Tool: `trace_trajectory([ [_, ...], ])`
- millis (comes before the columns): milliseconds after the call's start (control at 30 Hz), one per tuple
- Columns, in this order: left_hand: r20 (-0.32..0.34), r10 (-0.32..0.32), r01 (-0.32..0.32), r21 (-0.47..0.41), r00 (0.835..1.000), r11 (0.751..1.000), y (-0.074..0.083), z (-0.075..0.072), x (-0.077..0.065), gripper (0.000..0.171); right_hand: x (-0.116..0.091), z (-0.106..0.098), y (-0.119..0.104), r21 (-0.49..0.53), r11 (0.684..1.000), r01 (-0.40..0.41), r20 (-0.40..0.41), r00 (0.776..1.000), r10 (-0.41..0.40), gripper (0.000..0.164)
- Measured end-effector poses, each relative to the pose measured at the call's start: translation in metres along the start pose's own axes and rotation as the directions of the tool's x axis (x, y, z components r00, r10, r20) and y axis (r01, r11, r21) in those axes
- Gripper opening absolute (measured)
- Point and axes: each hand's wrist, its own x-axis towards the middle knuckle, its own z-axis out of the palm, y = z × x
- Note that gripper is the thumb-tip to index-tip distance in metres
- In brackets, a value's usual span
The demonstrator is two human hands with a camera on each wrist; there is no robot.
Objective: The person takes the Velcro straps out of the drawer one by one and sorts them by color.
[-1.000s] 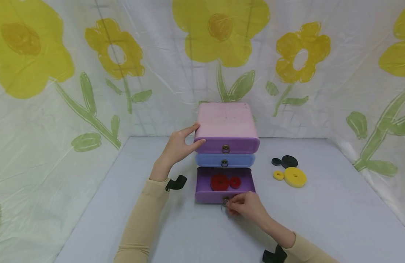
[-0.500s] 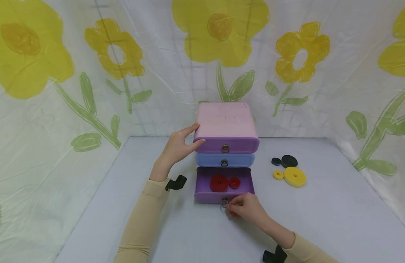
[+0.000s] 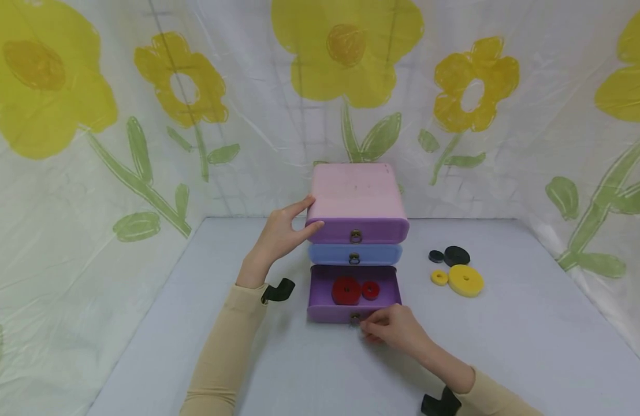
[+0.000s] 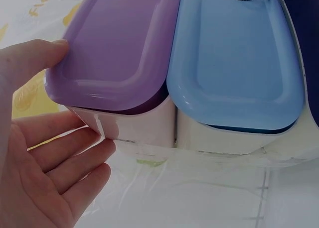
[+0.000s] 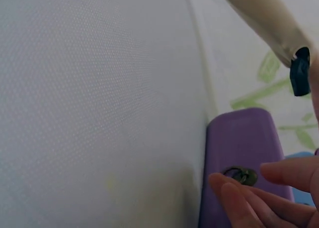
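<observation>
A small drawer cabinet (image 3: 357,188) with a pink top stands at the middle of the table. Its bottom purple drawer (image 3: 327,314) is pulled out and holds a large red disc (image 3: 346,290) and a small red disc (image 3: 371,290). My left hand (image 3: 285,232) steadies the cabinet's left side, thumb on the front of the top purple drawer (image 4: 117,44) and fingers fairly straight against the side. My right hand (image 3: 395,330) is right by the bottom drawer's ring pull (image 5: 241,175). In the right wrist view, thumb and fingers stand apart around the ring without gripping it.
The blue middle drawer (image 3: 354,254) is pushed in. To the right on the table lie two black discs (image 3: 457,256) and two yellow discs (image 3: 466,281), one large and one small of each. A flower-printed curtain (image 3: 257,115) hangs behind.
My right fingers have come off the ring pull and shifted slightly right; the ring looks blurred now. The bottom drawer stays out, and my left hand has kept its place.
</observation>
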Motion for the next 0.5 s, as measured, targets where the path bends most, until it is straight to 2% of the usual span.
trace_trajectory([
  [500,-0.002,-0.003,0.003,-0.003,1.000,1.000,0.000,0.000,0.001,0.067,-0.007,-0.027,-0.013,-0.015,0.999,0.036,-0.009,0.999,-0.036,0.025],
])
